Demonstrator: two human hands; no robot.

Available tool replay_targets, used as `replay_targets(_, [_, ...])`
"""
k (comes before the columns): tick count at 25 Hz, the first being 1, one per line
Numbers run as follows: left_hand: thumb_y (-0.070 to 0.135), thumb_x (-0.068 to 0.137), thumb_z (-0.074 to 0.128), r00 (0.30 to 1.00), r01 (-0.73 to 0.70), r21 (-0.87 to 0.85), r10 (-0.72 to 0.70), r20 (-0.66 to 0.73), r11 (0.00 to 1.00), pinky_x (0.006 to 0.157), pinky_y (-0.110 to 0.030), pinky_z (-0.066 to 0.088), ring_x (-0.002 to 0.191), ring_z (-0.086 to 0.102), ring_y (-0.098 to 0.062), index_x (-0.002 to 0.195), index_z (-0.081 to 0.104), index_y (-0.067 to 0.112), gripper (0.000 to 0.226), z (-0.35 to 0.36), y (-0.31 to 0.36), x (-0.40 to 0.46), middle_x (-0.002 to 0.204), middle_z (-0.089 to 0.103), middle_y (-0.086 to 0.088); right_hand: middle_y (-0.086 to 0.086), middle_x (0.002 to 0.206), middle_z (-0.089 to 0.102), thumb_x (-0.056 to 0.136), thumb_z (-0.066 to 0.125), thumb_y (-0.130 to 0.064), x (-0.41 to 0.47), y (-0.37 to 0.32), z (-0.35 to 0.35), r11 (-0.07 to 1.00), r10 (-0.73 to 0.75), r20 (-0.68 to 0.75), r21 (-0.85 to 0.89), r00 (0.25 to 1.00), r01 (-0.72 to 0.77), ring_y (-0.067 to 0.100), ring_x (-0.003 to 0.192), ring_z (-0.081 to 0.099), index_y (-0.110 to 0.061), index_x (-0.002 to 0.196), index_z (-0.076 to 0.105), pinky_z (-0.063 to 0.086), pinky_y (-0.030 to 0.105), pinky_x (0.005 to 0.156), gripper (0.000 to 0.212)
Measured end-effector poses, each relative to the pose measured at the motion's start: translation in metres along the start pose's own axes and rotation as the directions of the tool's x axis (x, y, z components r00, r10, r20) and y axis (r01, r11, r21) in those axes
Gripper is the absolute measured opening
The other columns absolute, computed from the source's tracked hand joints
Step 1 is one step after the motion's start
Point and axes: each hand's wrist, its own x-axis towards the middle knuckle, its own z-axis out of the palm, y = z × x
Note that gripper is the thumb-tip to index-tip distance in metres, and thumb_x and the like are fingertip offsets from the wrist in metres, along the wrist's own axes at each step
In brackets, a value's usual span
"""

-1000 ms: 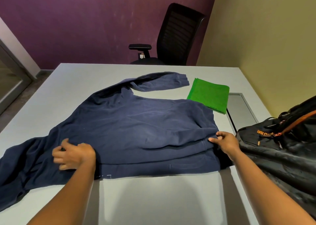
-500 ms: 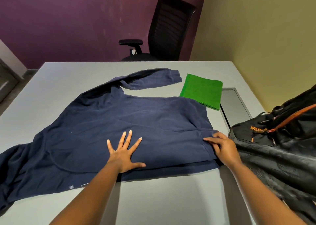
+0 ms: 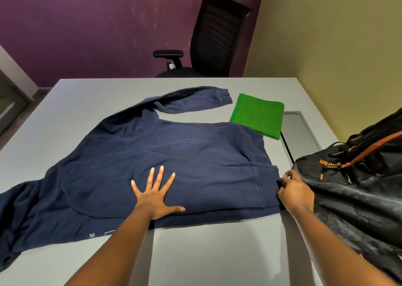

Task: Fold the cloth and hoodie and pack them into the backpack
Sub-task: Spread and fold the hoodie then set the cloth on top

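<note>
While your left hand (image 3: 155, 195) lies flat on the hoodie (image 3: 174, 161) and your right hand (image 3: 293, 191) pinches its hem, an uneven pull could skew the fold.

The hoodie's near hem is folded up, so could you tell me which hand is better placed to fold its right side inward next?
Probably the right hand: it already grips the hoodie at its right edge, while the left hand lies flat mid-garment, pinning it.
</note>
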Motion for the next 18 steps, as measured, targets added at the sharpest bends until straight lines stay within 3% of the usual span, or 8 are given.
replay_targets(3, [0.098,0.027,-0.012,1.0,0.007,0.011,-0.007,-0.014,1.0,0.088,-0.067,-0.023,0.125,-0.045,-0.021,0.129,-0.036,0.042,0.119,-0.001,0.002,-0.002,0.139,-0.047,0.005,0.013,0.096,0.064,0.069,0.044,-0.006,0.002,-0.023,0.004,0.969,-0.165,-0.305,0.129,0.938,0.213,0.034,0.081,0.058,-0.006,0.088,0.071,0.048,0.033,0.054,0.033])
replay_targets(5, [0.096,0.031,-0.004,1.0,0.026,0.017,-0.026,0.005,1.0,0.084,-0.067,-0.024,0.124,-0.045,-0.022,0.129,-0.037,0.041,0.117,0.0,0.004,-0.002,0.14,-0.047,0.004,0.011,0.103,0.065,0.066,0.039,-0.013,-0.002,-0.053,0.01,0.941,-0.273,-0.344,0.098,0.898,0.324,0.029,0.092,0.055,-0.008,0.1,0.068,0.048,0.038,0.069,0.044])
replay_targets(8, [0.095,0.031,0.001,0.999,0.039,0.0,-0.039,0.02,0.999,0.089,-0.068,-0.024,0.125,-0.044,-0.022,0.126,-0.038,0.042,0.116,0.0,0.006,-0.001,0.141,-0.046,0.005,0.006,0.124,0.062,0.08,0.038,-0.027,-0.014,-0.098,0.024,0.86,-0.491,-0.111,0.1,0.864,0.501,0.026,0.118,0.055,-0.011,0.118,0.063,0.043,0.041,0.094,0.048])
replay_targets(10, [0.097,0.03,0.002,0.999,0.044,-0.03,-0.044,0.015,0.999,0.097,-0.071,-0.017,0.131,-0.04,-0.022,0.126,-0.038,0.043,0.117,0.001,0.006,-0.001,0.137,-0.048,0.007,0.004,0.147,0.039,0.086,0.015,-0.05,-0.023,-0.11,0.039,0.777,-0.618,0.19,-0.002,0.763,0.63,0.023,0.14,0.029,-0.016,0.139,0.043,0.032,0.048,0.11,0.069])
replay_targets(11, [0.098,0.029,0.001,0.999,0.044,-0.04,-0.044,0.014,0.998,0.098,-0.072,-0.014,0.133,-0.039,-0.022,0.126,-0.038,0.044,0.118,0.002,0.005,-0.001,0.136,-0.049,0.008,0.001,0.156,0.017,0.08,-0.006,-0.065,-0.027,-0.107,0.047,0.761,-0.615,0.313,-0.005,0.724,0.649,0.02,0.145,0.007,-0.021,0.148,0.023,0.015,0.049,0.116,0.086])
replay_targets(13, [0.1,0.026,0.0,0.999,0.044,-0.06,-0.043,0.012,0.997,0.099,-0.072,-0.013,0.134,-0.038,-0.023,0.125,-0.038,0.046,0.119,0.004,0.004,-0.002,0.136,-0.049,0.009,-0.006,0.154,-0.02,0.053,-0.035,-0.078,-0.032,-0.09,0.056,0.829,-0.511,0.417,0.008,0.752,0.559,0.018,0.143,-0.018,-0.031,0.146,-0.011,-0.01,0.045,0.114,0.107])
replay_targets(15, [0.102,0.02,-0.004,0.999,0.048,-0.089,-0.048,-0.003,0.995,0.098,-0.073,-0.013,0.132,-0.041,-0.023,0.125,-0.039,0.047,0.123,0.006,0.002,-0.002,0.135,-0.05,0.01,-0.004,0.144,-0.035,0.041,-0.037,-0.083,-0.035,-0.074,0.054,0.891,-0.407,0.411,-0.016,0.816,0.453,0.019,0.138,-0.028,-0.03,0.138,-0.025,-0.016,0.039,0.112,0.111])
replay_targets(18, [0.102,0.02,0.001,0.997,0.07,-0.119,-0.071,0.0,0.99,0.098,-0.073,-0.014,0.134,-0.038,-0.024,0.125,-0.038,0.047,0.125,0.006,0.002,-0.004,0.135,-0.048,0.012,0.001,0.137,-0.044,0.028,-0.03,-0.091,-0.031,-0.071,0.046,0.928,-0.307,0.504,-0.028,0.808,0.37,0.02,0.129,-0.037,-0.031,0.132,-0.032,-0.019,0.041,0.111,0.12])
